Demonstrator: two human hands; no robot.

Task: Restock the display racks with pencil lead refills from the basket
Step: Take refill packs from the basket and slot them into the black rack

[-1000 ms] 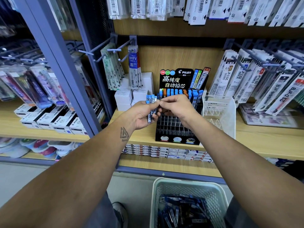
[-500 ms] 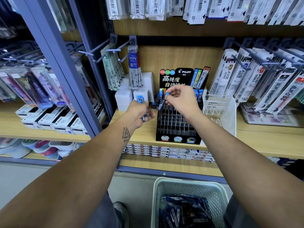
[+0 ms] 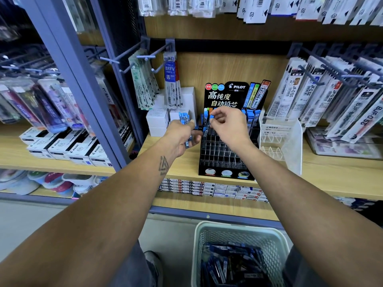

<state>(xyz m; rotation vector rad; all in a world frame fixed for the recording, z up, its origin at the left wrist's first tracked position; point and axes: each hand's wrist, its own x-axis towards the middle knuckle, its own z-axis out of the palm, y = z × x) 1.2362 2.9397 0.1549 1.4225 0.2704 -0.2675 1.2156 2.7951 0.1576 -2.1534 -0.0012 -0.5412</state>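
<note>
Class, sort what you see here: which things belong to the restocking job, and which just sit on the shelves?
Job:
right hand pinching a lead refill
left hand holding spare refills
Pilot display rack
basket

Lying about:
BRFV refill packs
white boxes
Mono stand

Even, bright overhead light, soft shadows under each shelf (image 3: 342,172). Wide-angle bending curves the uprights at the edges; left-side packets (image 3: 47,108) look smeared and soft.

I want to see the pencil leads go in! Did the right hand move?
Yes. The right hand went from beside the left hand up toward the black display rack, carrying a lead refill.
</note>
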